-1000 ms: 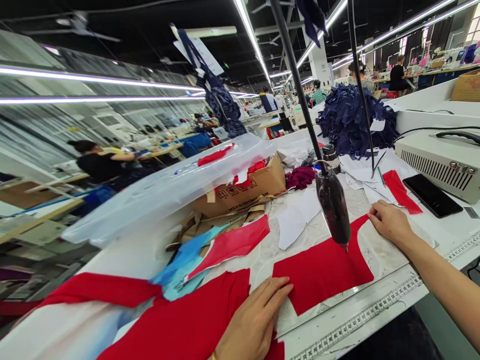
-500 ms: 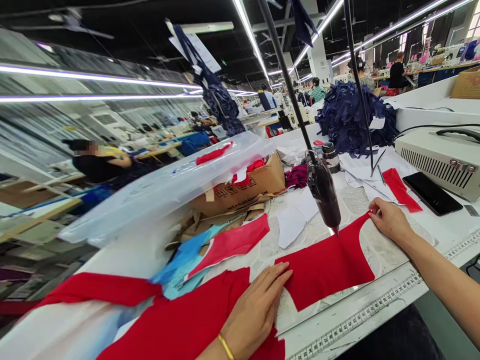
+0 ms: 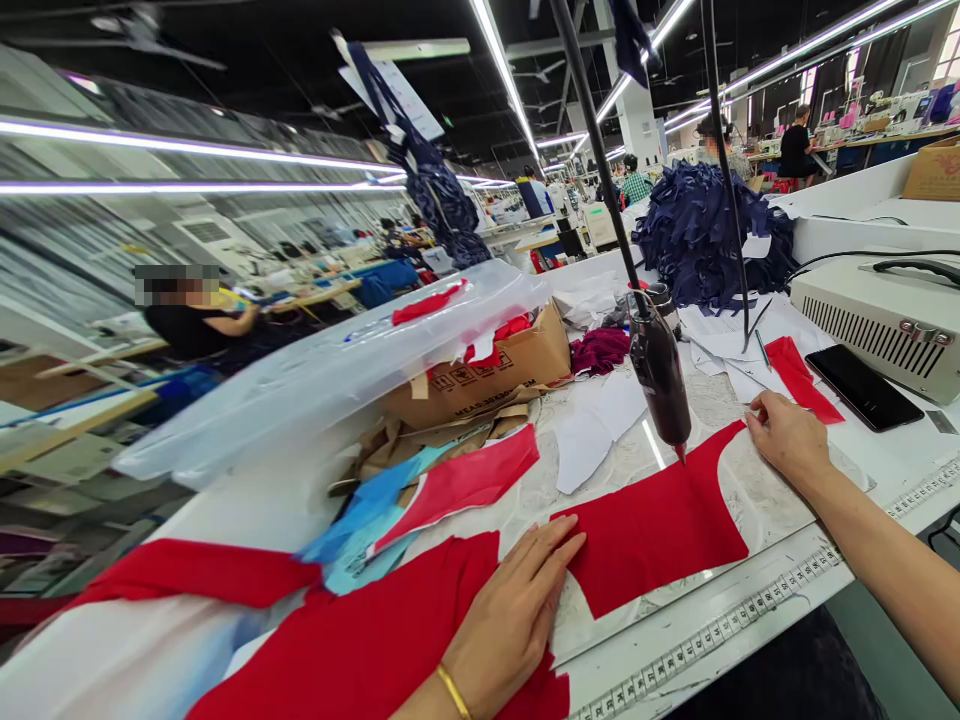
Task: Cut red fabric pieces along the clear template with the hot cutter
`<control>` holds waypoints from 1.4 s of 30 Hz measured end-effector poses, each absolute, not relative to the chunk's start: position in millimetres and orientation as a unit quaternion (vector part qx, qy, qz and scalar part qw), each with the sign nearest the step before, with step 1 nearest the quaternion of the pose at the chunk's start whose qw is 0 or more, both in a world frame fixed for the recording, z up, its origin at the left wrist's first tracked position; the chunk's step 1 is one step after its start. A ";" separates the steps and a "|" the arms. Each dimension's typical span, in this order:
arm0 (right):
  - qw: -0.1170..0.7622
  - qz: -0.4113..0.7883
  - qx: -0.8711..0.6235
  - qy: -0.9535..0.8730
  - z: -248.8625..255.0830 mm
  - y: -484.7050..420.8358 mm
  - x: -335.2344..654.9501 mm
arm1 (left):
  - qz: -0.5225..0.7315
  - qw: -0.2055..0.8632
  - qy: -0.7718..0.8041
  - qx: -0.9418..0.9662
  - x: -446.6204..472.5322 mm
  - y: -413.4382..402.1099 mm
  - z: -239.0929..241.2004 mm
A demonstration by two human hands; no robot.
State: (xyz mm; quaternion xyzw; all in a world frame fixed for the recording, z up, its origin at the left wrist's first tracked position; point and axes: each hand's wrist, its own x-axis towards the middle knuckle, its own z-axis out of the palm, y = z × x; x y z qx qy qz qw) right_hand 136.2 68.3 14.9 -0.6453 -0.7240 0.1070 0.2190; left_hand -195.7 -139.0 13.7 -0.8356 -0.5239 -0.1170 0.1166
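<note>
A piece of red fabric (image 3: 652, 530) lies flat on the grey, marked board near the table's front edge. My left hand (image 3: 517, 590) rests open on the left end of this piece, with its fingers stretched out. Under its palm and wrist is a larger red cloth (image 3: 360, 640). At the upper right corner of the piece, my right hand (image 3: 787, 435) has curled fingers closed at the fabric's tip. Between the hands, a dark cylindrical tool (image 3: 660, 375) hangs from a black rod, its thin reddish point at the fabric's upper part.
Beyond the board stand a cardboard box (image 3: 480, 385), a clear plastic sheet (image 3: 330, 390) and a navy fabric pile (image 3: 697, 235). To the right are a phone (image 3: 862, 387) and a beige machine (image 3: 885, 320). A measuring tape (image 3: 720, 625) runs along the front edge. Other people sit farther off.
The hanging tool has shifted a little to the right, with its point now farther along the fabric. My right hand has moved slightly right; my left hand stays nearly still.
</note>
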 end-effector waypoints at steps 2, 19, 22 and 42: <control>0.216 0.103 -0.638 -0.732 14.7 67.9 135.8 | -0.115 0.115 -0.521 -0.838 -195.7 -139.0 13.3; 0.302 0.209 -0.544 -0.755 3.3 77.8 138.2 | -0.114 0.103 -0.520 -0.840 -199.4 -139.1 9.4; 0.310 0.208 -0.543 -0.752 1.6 79.2 138.5 | -0.114 0.101 -0.522 -0.839 -200.7 -140.2 8.0; 0.234 0.114 -0.608 -0.750 9.8 73.4 130.8 | -0.124 0.091 -0.526 -0.837 -198.3 -141.7 7.5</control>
